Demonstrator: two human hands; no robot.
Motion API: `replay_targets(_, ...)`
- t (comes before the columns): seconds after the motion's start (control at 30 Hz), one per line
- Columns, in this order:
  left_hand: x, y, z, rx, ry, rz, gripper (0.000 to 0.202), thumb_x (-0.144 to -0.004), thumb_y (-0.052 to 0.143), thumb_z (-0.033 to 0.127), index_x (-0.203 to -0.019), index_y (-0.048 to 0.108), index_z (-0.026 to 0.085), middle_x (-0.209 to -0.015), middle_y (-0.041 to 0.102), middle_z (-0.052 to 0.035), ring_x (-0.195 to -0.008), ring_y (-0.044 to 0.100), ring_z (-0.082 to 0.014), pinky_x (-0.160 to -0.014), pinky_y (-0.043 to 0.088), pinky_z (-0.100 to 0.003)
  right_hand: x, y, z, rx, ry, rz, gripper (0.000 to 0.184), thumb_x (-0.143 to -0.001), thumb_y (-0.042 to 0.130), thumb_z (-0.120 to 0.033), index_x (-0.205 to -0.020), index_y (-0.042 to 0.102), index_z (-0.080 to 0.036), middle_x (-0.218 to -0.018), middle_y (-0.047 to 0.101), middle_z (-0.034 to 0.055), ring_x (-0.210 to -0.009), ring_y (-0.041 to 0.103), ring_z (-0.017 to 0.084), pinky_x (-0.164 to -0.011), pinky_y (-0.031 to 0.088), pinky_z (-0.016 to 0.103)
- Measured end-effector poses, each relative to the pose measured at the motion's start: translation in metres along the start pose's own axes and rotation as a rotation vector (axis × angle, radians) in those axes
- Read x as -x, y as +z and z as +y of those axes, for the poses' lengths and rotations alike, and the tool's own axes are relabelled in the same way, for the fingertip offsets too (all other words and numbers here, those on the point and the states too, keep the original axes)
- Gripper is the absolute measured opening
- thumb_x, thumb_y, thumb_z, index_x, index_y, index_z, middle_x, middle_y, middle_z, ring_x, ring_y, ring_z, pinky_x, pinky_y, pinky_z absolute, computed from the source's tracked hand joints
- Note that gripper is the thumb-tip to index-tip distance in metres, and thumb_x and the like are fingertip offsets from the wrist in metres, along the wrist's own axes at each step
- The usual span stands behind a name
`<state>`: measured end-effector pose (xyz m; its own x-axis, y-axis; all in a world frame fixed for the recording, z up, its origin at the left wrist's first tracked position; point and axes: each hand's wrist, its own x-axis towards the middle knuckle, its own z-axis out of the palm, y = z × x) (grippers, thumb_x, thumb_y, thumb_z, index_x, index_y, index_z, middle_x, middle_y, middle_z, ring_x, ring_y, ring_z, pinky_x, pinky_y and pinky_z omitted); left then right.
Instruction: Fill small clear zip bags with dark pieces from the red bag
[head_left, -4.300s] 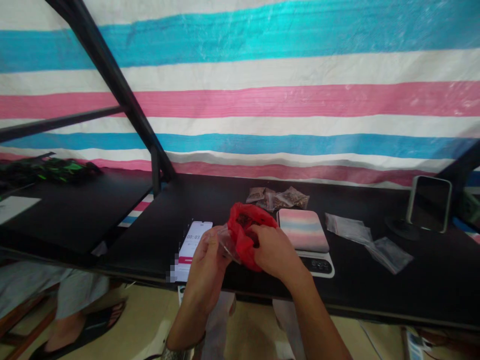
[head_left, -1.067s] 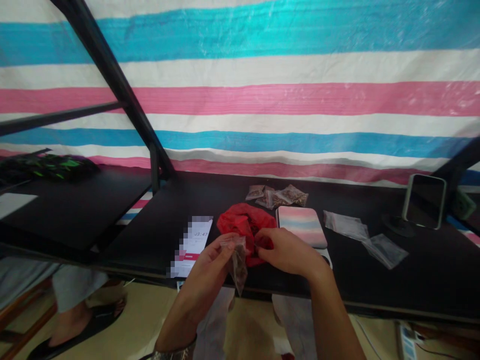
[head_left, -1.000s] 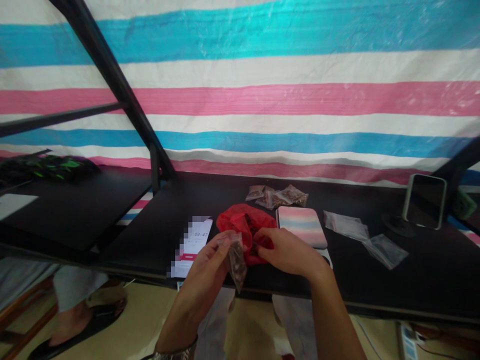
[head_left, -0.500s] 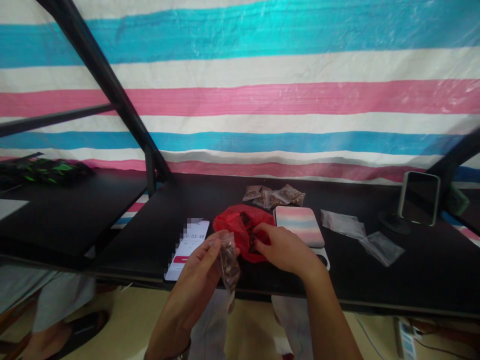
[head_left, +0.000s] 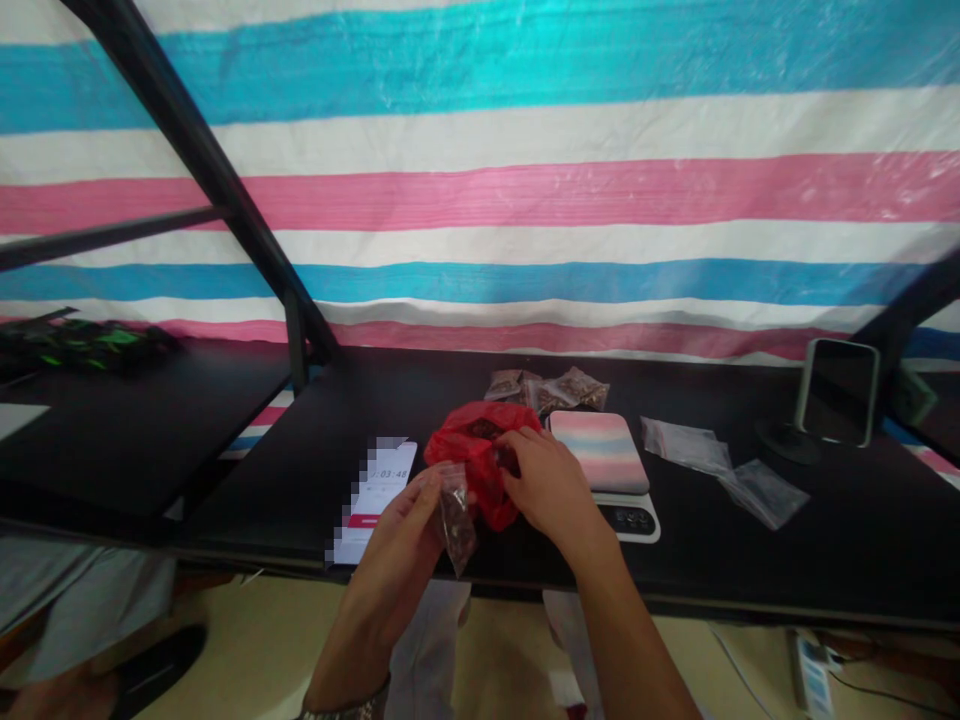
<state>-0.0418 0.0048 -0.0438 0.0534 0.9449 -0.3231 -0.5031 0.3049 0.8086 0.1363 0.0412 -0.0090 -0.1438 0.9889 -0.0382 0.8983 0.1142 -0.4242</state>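
Hands [head_left: 547, 480] [head_left: 394, 590] shifted around red plastic bag [head_left: 469, 470]

A crumpled bright red plastic bag [head_left: 469, 470] lies on a matte black tabletop [head_left: 247, 490], and just right of that bag sits a flat rectangular scale pad [head_left: 598, 452] banded in pastel pink, pale blue and cream. Behind the bag hangs a woven plastic tarpaulin [head_left: 480, 200] striped in turquoise, white and pink

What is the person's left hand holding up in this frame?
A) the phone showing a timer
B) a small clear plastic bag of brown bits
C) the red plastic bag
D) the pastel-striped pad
B. The left hand pinches a small clear plastic bag with dark brown bits inside, while the right hand rests on the red plastic bag.
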Motion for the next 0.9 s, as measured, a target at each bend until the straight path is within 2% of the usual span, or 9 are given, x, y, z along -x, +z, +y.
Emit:
replay_targets(0.13, -0.009, 0.004, -0.007, 0.092, 0.046, 0.071, 0.054, -0.076, 0.093, 0.051, -0.116, 0.078, 0.017, -0.103, 0.083, -0.0085, -0.095, 0.079, -0.025, -0.083, 0.063, -0.033, 0.002, -0.001, -0.002, -0.071, -0.079, -0.071, 0.027, -0.091, 0.066, -0.016, -0.116, 0.076, -0.02, -0.122, 0.079, 0.0099, -0.113, 0.069, 0.027, -0.091, 0.047, 0.034)
replay_targets(0.23, -0.011, 0.002, -0.007, 0.095, 0.026, 0.105, 0.057, -0.08, 0.09, 0.052, -0.122, 0.074, 0.017, -0.103, 0.083, -0.0087, -0.094, 0.079, -0.0253, -0.084, 0.064, -0.036, 0.004, -0.003, -0.001, -0.136, -0.043, -0.103, 0.022, -0.091, 0.064, -0.018, -0.109, 0.078, -0.02, -0.113, 0.082, 0.0103, -0.102, 0.074, 0.027, -0.081, 0.046, 0.033)
replay_targets(0.33, -0.008, -0.001, -0.003, 0.048, 0.045, 0.093, 0.059, -0.082, 0.088, 0.055, -0.125, 0.072, 0.018, -0.106, 0.082, -0.0096, -0.097, 0.079, -0.0263, -0.086, 0.064, -0.038, 0.005, -0.004, 0.007, -0.218, -0.003, -0.072, 0.026, -0.095, 0.061, -0.023, -0.114, 0.079, -0.021, -0.114, 0.083, 0.0102, -0.102, 0.075, 0.028, -0.082, 0.047, 0.034)
replay_targets(0.5, -0.001, -0.01, 0.007, -0.264, 0.093, 0.008, 0.068, -0.075, 0.091, 0.057, -0.127, 0.069, 0.02, -0.105, 0.083, -0.0088, -0.093, 0.08, -0.026, -0.083, 0.064, -0.037, 0.005, -0.012, 0.027, -0.49, 0.029, 0.016, 0.026, -0.095, 0.061, -0.023, -0.116, 0.078, -0.022, -0.104, 0.083, 0.0064, -0.096, 0.076, 0.023, -0.083, 0.051, 0.032)
replay_targets(0.6, 0.006, -0.01, 0.011, -0.465, 0.182, -0.026, 0.059, -0.076, 0.09, 0.05, -0.123, 0.071, 0.021, -0.105, 0.083, -0.0078, -0.097, 0.079, -0.0252, -0.089, 0.062, -0.037, 0.006, -0.019, 0.035, -0.667, -0.006, 0.034, 0.027, -0.096, 0.062, -0.023, -0.118, 0.077, -0.021, -0.101, 0.082, 0.0042, -0.091, 0.074, 0.019, -0.081, 0.052, 0.029)
replay_targets(0.73, 0.017, 0.009, 0.011, -0.58, 0.316, -0.012, 0.047, -0.079, 0.085, 0.042, -0.12, 0.071, 0.023, -0.106, 0.083, -0.007, -0.099, 0.078, -0.025, -0.095, 0.061, -0.039, 0.011, -0.032, 0.035, -0.75, -0.033, 0.087, 0.029, -0.096, 0.064, -0.032, -0.119, 0.077, -0.021, -0.098, 0.08, 0.0035, -0.078, 0.069, 0.016, -0.069, 0.05, 0.027)
replay_targets(0.83, 0.016, 0.028, 0.002, -0.562, 0.398, 0.014, 0.047, -0.078, 0.084, 0.038, -0.12, 0.069, 0.024, -0.112, 0.082, -0.0066, -0.107, 0.077, -0.0244, -0.098, 0.059, -0.037, 0.018, -0.041, 0.029, -0.813, -0.06, 0.108, 0.035, -0.096, 0.064, -0.041, -0.123, 0.075, -0.021, -0.101, 0.078, 0.004, -0.066, 0.06, 0.013, -0.058, 0.045, 0.026)
replay_targets(0.9, 0.01, 0.037, -0.006, -0.522, 0.398, 0.007, 0.051, -0.077, 0.085, 0.035, -0.124, 0.068, 0.024, -0.116, 0.081, -0.0068, -0.111, 0.076, -0.0246, -0.096, 0.059, -0.036, 0.023, -0.045, 0.023, -0.781, -0.073, 0.129, 0.037, -0.095, 0.066, -0.039, -0.126, 0.074, -0.021, -0.105, 0.077, 0.0044, -0.063, 0.056, 0.012, -0.056, 0.044, 0.026)
